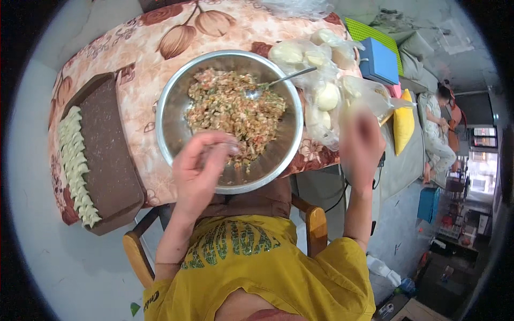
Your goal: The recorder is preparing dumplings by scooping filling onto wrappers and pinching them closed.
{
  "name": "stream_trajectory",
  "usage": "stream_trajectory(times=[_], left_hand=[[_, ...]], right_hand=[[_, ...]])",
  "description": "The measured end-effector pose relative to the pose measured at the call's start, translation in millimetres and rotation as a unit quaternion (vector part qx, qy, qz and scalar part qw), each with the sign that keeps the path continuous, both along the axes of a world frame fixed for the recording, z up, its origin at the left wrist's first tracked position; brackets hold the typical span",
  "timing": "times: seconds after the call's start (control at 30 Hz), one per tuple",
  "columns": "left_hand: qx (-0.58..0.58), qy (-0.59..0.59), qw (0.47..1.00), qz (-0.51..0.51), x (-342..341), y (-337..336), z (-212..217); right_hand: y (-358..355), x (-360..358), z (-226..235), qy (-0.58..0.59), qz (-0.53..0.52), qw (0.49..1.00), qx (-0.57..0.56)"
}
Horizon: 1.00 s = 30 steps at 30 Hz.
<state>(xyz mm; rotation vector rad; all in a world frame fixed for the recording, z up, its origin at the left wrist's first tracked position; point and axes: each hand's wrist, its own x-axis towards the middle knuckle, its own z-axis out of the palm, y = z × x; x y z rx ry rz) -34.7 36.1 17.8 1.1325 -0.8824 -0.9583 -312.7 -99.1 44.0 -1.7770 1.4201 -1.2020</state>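
A wide steel bowl on the table holds a chopped filling of minced meat and vegetables. A metal spoon stands in the filling with its handle over the far right rim. My left hand is over the bowl's near left rim, fingers curled together; whatever they hold, if anything, is hidden. To the bowl's right, my right hand is raised beside clear plastic bags of round, pale dough wrappers. Motion smears its fingers. At the left, a brown tray carries a row of pleated, pale green dumplings.
A patterned cloth covers the table. Behind the bags are a blue box, a green mat and a yellow cushion. Wooden chair arms flank me. Another person sits far right.
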Motion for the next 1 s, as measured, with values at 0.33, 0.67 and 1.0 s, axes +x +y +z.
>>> stream_trajectory(times=[0.33,0.67,1.0], left_hand=[[-0.03,0.044,0.998,-0.019,-16.0,1.6,-3.5],[-0.03,-0.029,0.996,0.083,2.2,-7.5,-15.7],[0.039,0.056,0.997,0.033,11.4,-16.9,-13.6]], right_hand=[[48.5,117.1,6.5,-0.084,0.278,0.956,0.035],[38.6,146.8,-9.0,-0.089,0.325,0.939,0.068],[29.9,152.7,-16.0,-0.011,0.31,0.95,-0.041]])
